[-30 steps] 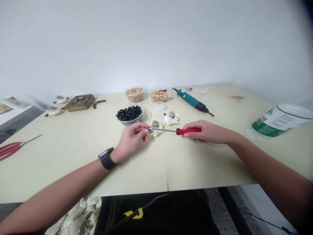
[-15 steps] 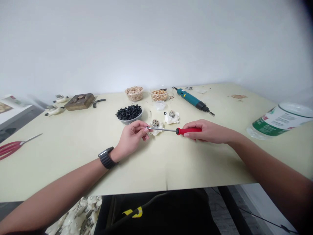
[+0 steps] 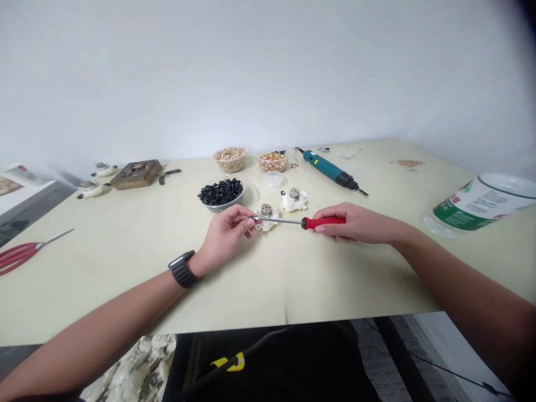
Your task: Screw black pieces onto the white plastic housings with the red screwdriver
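Note:
My right hand point(image 3: 354, 223) is closed around the red handle of a screwdriver point(image 3: 324, 223), its metal shaft pointing left. Thumb and fingers of my left hand point(image 3: 230, 229) are pinched at the shaft's tip, over a small dark piece too small to make out. Just behind the shaft sits a white plastic part with a round grey motor-like piece point(image 3: 266, 211) on top, partly covered by the shaft. A second white part of the same kind point(image 3: 294, 200) stands a little farther back to the right. Left of these is a bowl of black pieces point(image 3: 221, 194).
At the back stand tubs of beige pieces point(image 3: 229, 160) and brassy pieces point(image 3: 272, 162), a small clear cup point(image 3: 273, 179) and a teal power screwdriver point(image 3: 329, 169). A labelled plastic tub point(image 3: 481, 204) lies right; red-handled scissors point(image 3: 25, 254), a brown box point(image 3: 137, 174) and cutters point(image 3: 168, 176) are left.
Both hands keep the same hold and almost the same place. The view has shifted very slightly.

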Available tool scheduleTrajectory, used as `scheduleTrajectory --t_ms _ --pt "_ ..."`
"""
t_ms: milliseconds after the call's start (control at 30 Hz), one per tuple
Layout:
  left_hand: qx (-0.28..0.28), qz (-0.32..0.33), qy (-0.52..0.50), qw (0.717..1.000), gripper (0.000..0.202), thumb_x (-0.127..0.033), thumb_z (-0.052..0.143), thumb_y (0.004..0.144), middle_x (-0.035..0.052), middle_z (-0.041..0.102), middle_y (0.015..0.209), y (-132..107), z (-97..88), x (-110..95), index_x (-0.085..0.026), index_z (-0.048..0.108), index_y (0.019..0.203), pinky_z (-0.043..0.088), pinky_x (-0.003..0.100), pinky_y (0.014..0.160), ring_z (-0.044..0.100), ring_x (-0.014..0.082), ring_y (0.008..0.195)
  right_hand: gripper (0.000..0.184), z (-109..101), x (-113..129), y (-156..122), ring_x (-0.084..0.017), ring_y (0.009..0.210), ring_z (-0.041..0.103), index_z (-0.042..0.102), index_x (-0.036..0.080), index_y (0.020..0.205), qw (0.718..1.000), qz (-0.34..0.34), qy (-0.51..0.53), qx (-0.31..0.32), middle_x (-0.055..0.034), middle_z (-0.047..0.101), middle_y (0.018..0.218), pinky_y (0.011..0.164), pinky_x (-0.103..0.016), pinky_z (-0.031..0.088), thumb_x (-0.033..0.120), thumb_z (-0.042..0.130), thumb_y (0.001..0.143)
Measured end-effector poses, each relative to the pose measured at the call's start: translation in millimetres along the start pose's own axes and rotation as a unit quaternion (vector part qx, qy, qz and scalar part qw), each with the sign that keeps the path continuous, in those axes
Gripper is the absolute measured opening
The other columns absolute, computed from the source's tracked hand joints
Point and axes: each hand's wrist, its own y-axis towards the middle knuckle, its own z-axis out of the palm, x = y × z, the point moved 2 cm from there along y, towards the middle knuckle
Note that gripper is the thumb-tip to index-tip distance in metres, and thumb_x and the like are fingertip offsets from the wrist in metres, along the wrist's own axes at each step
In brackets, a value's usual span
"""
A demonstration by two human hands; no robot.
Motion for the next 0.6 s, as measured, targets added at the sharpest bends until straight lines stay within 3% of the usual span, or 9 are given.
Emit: scheduleTrajectory --t_ms 333,600 --pt "-0.012 0.041 0.033 0.999 0.02 -0.033 0.08 0.091 0.0069 0.078 0.083 0.2 -2.0 -1.1 -0.015 0.071 0.093 0.06 0.027 0.069 0.072 0.0153 0.071 0.054 4.2 3.9 -3.0 -0.013 0.059 0.048 0.077 0.021 0.105 0.998 0.008 0.038 0.044 -0.0022 0.061 0.079 0.052 -0.028 0.034 0.073 0.069 0.095" --pt "-0.023 0.057 0.106 0.992 0.016 -0.029 0.075 0.093 0.0069 0.079 0.079 0.2 -7.6 -4.3 -0.016 0.082 0.099 0.06 0.029 0.068 0.072 0.0168 0.067 0.047 9.4 1.0 0.1 -0.01 0.059 0.041 0.072 0.023 0.112 0.995 0.006 0.079 0.068 0.001 0.055 0.08 0.051 -0.027 0.03 0.068 0.068 0.099"
